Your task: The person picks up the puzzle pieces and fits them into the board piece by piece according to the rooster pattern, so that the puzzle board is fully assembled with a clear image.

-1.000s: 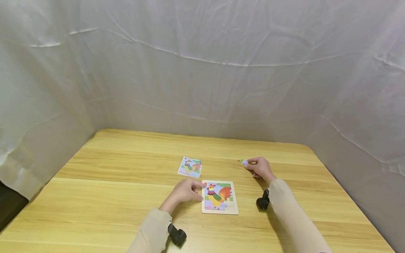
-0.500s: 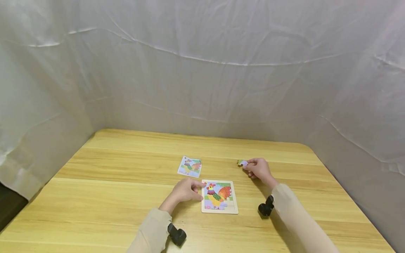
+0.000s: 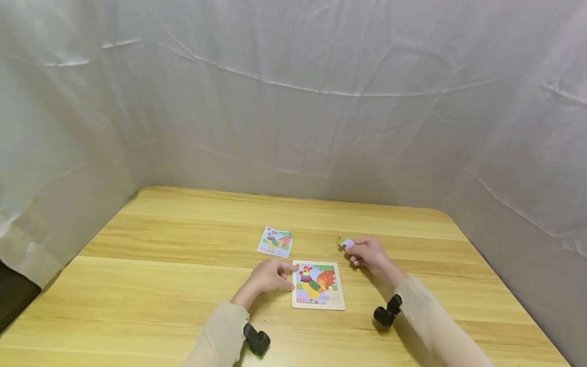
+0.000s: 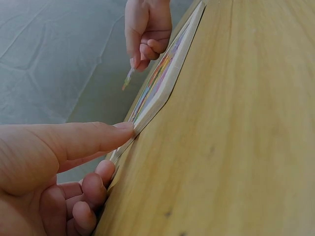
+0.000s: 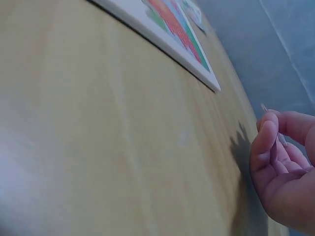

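Observation:
In the head view, a square puzzle board (image 3: 318, 307) with a pale wooden rim lies on the table, showing a rooster picture. A bare wooden patch shows at its lower right. My left hand (image 3: 268, 275) touches the board's left side, index finger at the upper corner and thumb lower down the edge. The left wrist view shows the straight thumb (image 4: 93, 137) on the rim, with other fingertips beside it. My right hand (image 3: 372, 255) pinches a green and lilac puzzle piece (image 3: 347, 243) above the table, behind and right of the board.
A paper card (image 3: 276, 242) with the same rooster picture lies behind the board, to the left. The wooden table (image 3: 160, 285) is enclosed by pale grey cloth (image 3: 293, 127) at the back and sides. Each wrist wears a black camera (image 3: 387, 312).
My right hand has drawn the puzzle piece slightly left and toward me, nearer the board. The left hand and the board have stayed in place.

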### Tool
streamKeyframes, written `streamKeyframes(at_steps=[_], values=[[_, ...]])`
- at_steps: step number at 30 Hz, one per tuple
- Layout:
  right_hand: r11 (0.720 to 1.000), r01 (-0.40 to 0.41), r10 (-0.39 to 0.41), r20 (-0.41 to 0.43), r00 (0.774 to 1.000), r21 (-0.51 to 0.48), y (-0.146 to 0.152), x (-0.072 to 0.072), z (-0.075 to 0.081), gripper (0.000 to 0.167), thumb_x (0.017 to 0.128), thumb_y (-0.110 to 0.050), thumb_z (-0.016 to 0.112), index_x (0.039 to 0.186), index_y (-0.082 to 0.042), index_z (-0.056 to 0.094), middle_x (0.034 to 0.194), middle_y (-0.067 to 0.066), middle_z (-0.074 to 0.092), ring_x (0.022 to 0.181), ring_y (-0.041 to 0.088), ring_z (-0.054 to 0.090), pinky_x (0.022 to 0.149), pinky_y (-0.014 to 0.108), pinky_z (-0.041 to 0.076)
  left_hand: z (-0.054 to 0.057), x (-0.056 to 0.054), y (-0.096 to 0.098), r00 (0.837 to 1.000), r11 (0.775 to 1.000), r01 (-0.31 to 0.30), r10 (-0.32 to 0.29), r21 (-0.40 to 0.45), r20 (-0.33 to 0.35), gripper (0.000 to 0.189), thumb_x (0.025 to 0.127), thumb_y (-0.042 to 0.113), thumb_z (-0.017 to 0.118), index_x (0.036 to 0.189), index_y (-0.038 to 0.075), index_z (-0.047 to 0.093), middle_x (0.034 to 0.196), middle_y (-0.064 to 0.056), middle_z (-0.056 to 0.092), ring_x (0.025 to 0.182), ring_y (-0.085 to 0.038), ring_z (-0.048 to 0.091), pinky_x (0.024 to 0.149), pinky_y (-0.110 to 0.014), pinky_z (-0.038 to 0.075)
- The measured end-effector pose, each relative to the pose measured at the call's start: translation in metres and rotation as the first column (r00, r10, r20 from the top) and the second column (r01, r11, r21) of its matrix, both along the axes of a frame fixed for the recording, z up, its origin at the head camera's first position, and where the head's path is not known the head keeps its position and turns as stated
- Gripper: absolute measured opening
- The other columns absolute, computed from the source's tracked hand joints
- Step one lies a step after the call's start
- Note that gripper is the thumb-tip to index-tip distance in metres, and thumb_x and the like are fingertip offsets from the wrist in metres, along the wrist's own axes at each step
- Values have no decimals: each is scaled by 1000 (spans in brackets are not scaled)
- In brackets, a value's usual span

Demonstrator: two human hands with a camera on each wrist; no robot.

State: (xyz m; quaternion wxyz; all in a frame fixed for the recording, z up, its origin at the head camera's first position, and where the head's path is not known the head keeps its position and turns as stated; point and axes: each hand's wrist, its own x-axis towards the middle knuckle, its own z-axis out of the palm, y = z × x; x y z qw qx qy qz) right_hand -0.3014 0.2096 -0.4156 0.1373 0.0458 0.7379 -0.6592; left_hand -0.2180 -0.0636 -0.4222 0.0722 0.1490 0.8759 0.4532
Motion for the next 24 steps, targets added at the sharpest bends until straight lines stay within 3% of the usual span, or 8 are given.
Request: streamKeyframes(at_steps=[5,9,17,20,24], values=[[996,-54,54,7,998,-74,-2,14,-2,18,85,6,50,101,15,48,72,13,63,46,7,50,44,18,43,2,1,1,1000,1000,4,-4,5,-4,39,67,6,75,106,5,66,54,5,43,46,-8,32,44,-21,25],[992,-75,76,7,997,-104,-3,23,-2,12,87,3,50,93,13,54,72,12,63,46,7,51,45,19,44,3,1,0,1000,1000,3,-3,9,4,40,67,6,75,106,5,66,54,5,43,46,-7,32,44,-21,25],[987,-29,30,7,1000,-161,-4,34,-1,8,85,6,47,88,12,51,72,12,60,54,11,55,51,19,46,-1,1,-3,998,999,39,-38,21,-41,38,67,9,75,104,8,68,52,6,42,45,-6,31,43,-21,26],[984,-34,35,3,999,-176,-3,38,-1,11,85,8,45,95,13,44,71,12,59,56,12,57,53,21,48,0,1,-1,1000,1000,23,-23,17,-15,39,67,7,75,105,6,67,53,5,42,46,-7,31,44,-21,26],[980,-90,89,-13,996,-176,-1,43,-2,36,85,10,44,120,16,35,73,12,60,55,13,57,53,22,48,0,0,0,1000,1000,7,-7,-1,-4,40,67,6,75,106,5,66,53,5,42,46,-6,32,44,-21,25]])
